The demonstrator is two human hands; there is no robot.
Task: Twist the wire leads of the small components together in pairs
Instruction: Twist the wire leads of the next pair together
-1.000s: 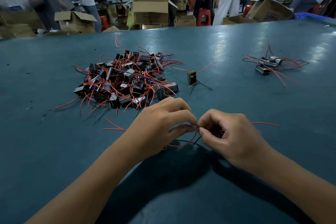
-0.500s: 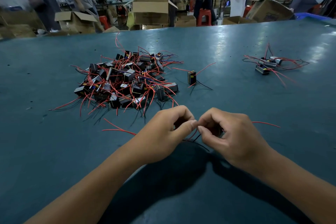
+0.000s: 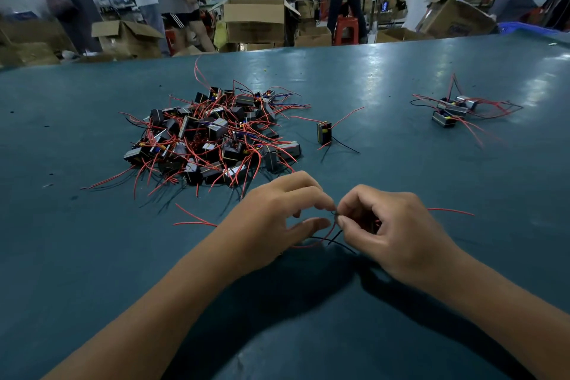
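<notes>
right grip (image 3: 391,237) pinches leads (image 3: 334,215) | left grip (image 3: 277,219) touching

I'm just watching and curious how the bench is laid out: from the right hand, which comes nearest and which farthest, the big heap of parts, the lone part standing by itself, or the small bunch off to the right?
From the right hand:
1. The lone part, straight ahead, slightly left.
2. The big heap, ahead on the left.
3. The small bunch, far ahead on the right.
</notes>
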